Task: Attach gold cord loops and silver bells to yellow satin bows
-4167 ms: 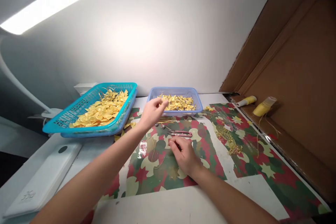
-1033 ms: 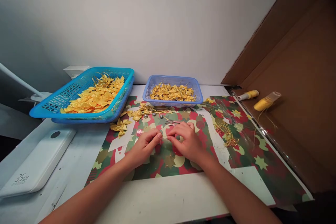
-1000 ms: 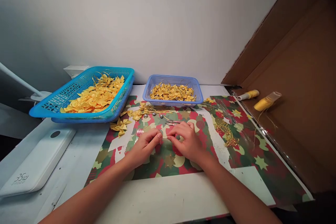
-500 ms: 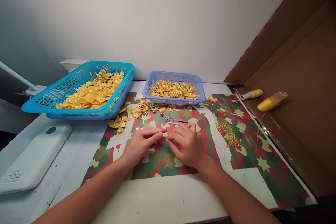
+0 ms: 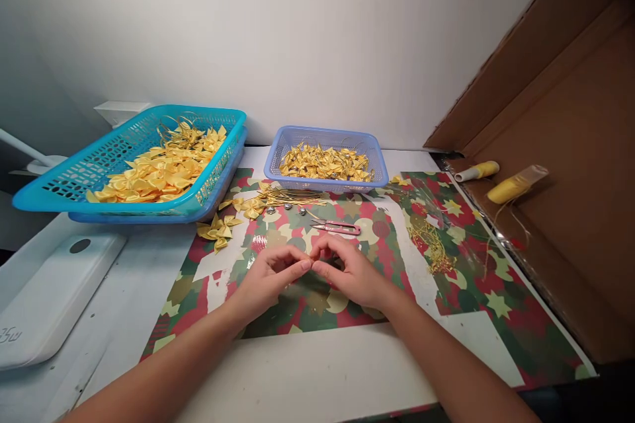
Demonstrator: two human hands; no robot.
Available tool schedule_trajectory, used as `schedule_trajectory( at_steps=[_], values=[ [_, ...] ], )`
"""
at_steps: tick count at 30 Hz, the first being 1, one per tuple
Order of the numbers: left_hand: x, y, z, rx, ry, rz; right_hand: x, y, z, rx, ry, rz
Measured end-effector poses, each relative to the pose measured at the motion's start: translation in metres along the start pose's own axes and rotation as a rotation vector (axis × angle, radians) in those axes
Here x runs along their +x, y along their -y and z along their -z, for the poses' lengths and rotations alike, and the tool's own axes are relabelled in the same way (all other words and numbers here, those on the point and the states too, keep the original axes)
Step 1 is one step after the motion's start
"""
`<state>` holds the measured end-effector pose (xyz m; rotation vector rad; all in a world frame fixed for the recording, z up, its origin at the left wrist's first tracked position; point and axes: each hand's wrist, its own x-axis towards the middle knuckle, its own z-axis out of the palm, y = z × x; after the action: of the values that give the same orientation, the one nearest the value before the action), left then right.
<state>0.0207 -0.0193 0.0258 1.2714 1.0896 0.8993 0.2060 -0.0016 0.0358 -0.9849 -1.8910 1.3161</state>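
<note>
My left hand (image 5: 272, 277) and my right hand (image 5: 347, 274) meet fingertip to fingertip above the patterned paper (image 5: 317, 314). Both are closed in a pinch; whatever lies between the fingertips is too small or hidden to name. Just beyond them rests a pair of thread snips (image 5: 337, 227) with pink handles. Several small silver bells (image 5: 303, 211) lie in a row behind the snips. Close by are gold cords (image 5: 292, 197) and a few loose yellow ribbon bows (image 5: 218, 231).
A turquoise basket (image 5: 54, 195) of yellow bows stands at the left, stacked on a blue one. At the back is a smaller blue basket (image 5: 325, 184) of bows. Gold thread scraps (image 5: 434, 248) and yellow spools (image 5: 510, 190) lie right; a white power bank (image 5: 64, 291) lies left.
My hands have drawn together, and the right one has turned and moved off the snips, which now show fully. The view has shifted slightly.
</note>
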Motion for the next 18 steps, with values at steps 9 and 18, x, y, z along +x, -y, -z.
schedule_trajectory(
  at_steps=[9,18],
  values=[
    [-0.0024,0.0027,0.0004,-0.017,0.051,-0.01,0.0004,0.0015,0.0006,-0.015,0.006,0.019],
    [-0.0036,0.0042,-0.0017,0.084,0.032,-0.09,-0.0014,0.0015,0.0013,-0.347,-0.128,0.24]
  ],
)
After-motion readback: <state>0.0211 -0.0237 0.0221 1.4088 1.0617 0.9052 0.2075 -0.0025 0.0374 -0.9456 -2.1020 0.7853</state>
